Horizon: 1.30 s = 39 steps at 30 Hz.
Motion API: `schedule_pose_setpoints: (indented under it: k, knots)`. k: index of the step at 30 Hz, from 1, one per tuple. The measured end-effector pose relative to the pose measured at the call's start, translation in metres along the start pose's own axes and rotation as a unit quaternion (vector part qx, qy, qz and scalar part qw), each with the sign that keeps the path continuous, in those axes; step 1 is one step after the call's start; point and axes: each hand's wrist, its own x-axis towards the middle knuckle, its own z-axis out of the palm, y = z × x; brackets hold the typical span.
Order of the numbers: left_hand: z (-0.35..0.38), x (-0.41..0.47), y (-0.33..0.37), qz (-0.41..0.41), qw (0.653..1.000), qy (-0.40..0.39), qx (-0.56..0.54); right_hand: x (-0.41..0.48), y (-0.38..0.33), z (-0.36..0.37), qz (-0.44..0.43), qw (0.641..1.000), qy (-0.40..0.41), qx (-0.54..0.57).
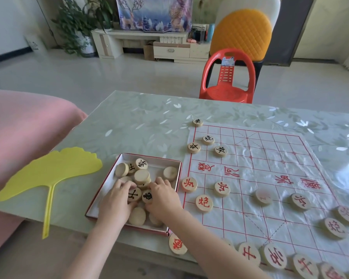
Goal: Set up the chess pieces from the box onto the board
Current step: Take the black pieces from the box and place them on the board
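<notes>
Pieces (141, 176) heaped in box (169, 163) on tabletop (141, 125) left of board (270, 158), left hand (114, 203) curled on black-marked piece (134, 195), right hand (163, 196) fingers bent onto pile, grasp unclear
</notes>
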Motion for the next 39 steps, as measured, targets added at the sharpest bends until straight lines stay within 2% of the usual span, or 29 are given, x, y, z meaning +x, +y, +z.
schedule_pose_setpoints:
  k: [5,9,12,16,21,28,34,39]
  knots:
    - [0.004,0.001,0.006,0.018,1.000,0.002,-0.004,-0.005,0.010,-0.001,-0.007,0.999,0.011,0.035]
    - [0.004,0.002,0.011,-0.003,0.998,0.014,-0.055,-0.007,0.015,-0.011,0.004,0.992,0.034,0.121]
    - [-0.002,0.006,0.023,0.002,0.995,0.046,-0.084,-0.008,0.026,-0.030,0.012,0.978,0.068,0.197]
    - [-0.010,0.024,0.059,0.048,0.985,0.092,-0.134,-0.011,0.063,-0.060,0.044,0.950,0.110,0.289]
    - [0.002,0.063,0.121,0.091,0.979,0.074,-0.166,-0.018,0.134,-0.099,0.090,0.939,0.140,0.301]
    - [0.047,0.106,0.245,0.178,0.960,0.025,-0.215,-0.032,0.237,-0.142,0.164,0.912,0.212,0.312]
    - [0.096,0.123,0.317,0.205,0.956,-0.019,-0.210,-0.047,0.314,-0.166,0.195,0.898,0.254,0.301]
    - [0.124,0.131,0.346,0.208,0.957,-0.047,-0.198,-0.062,0.361,-0.179,0.218,0.891,0.267,0.296]
